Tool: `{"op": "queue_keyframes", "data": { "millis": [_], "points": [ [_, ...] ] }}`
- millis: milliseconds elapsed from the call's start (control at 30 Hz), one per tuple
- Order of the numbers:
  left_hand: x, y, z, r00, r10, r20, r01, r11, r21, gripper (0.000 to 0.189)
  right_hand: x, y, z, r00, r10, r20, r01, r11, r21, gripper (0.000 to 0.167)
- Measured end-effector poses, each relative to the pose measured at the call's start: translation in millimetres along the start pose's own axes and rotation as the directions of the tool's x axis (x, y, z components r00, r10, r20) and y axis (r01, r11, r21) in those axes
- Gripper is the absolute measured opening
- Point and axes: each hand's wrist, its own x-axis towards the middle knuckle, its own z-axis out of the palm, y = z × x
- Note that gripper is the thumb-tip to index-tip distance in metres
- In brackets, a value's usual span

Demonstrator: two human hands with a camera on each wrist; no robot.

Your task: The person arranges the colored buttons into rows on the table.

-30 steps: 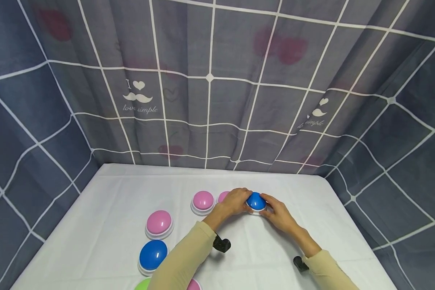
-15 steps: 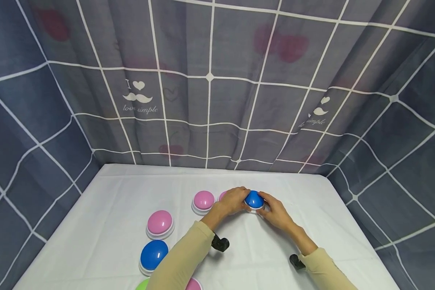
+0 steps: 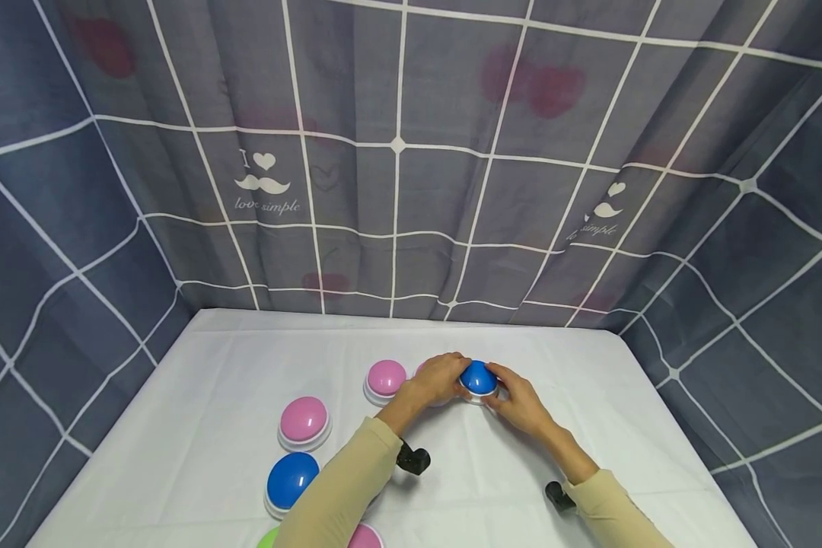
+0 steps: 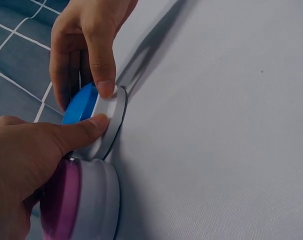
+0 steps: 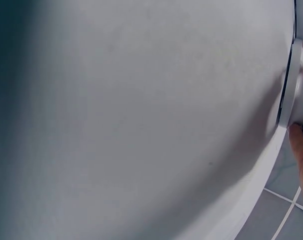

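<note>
While the head view has the left hand (image 3: pixel 440 379) and right hand (image 3: pixel 522 403) gripping the blue button (image 3: pixel 478 377) between their fingertips, I'd call this the lining-up step. Left wrist cam: thumbs on its white base (image 4: pixel 110 111), pink button (image 4: pixel 61 205) right beside the left thumb. Right wrist: fingertips on that base; next probably calls for an even, gentle release.

Room to pass on tbl (image 3: pixel 637 434) R of R grip (image 3: pixel 523 402); pink btn (image 4: pixel 86 205) blocks blue btn's (image 3: pixel 478 377) L side.
</note>
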Motion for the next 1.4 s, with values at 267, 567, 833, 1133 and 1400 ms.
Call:
{"op": "queue_keyframes", "data": {
  "millis": [267,567,833,1133,1400],
  "points": [
    [-2.2,-0.4,-0.8,1.000,-0.002,-0.002,0.002,1.000,-0.002,0.059,-0.4,-0.9,0.2,1.000,0.024,-0.001,-0.024,1.000,0.001,0.063],
    [-2.7,0.3,-0.5,1.000,-0.010,0.008,0.010,1.000,0.024,0.061,-2.1,3.9,2.5,1.000,-0.008,0.004,0.008,1.000,-0.018,0.063],
    [-6.8,-3.6,-5.7,0.998,0.025,-0.052,-0.024,0.999,0.024,0.067,-2.7,0.6,0.9,1.000,-0.016,0.014,0.017,0.998,-0.056,0.065],
    [-29.5,-10.2,-31.7,0.991,0.010,-0.137,-0.014,0.999,-0.028,0.063,-1.1,-9.6,3.0,0.983,-0.158,-0.095,0.151,0.985,-0.081,0.066],
    [-82.4,-8.9,-61.9,0.995,-0.030,-0.098,0.019,0.994,-0.109,0.058,-3.3,-45.8,12.1,0.966,-0.241,-0.090,0.240,0.971,-0.019,0.061]
  ]
}}
